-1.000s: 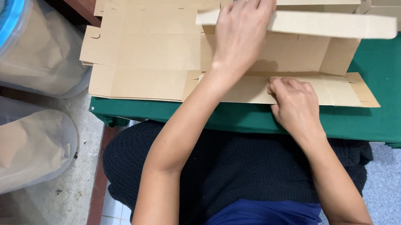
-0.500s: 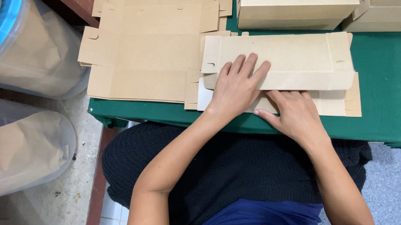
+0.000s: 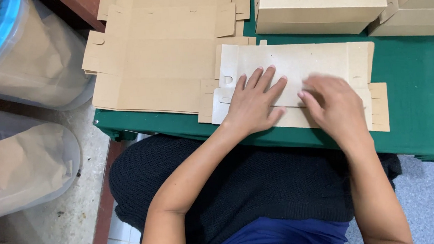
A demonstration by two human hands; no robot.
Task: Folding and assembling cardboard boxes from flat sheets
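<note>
A flat folded cardboard box blank lies on the green table in front of me. My left hand rests palm down on its left part, fingers spread. My right hand presses on the blank's lower middle, slightly blurred, fingers together and flat. Neither hand grips anything.
A stack of unfolded cardboard blanks lies at the table's left. Assembled brown boxes stand at the back, with more boxes at the right. Clear plastic tubs holding brown paper stand on the floor at left.
One second ago my left hand held a panel of the blank upright. The panel has since been folded down flat, and both hands now press on the flattened blank.
</note>
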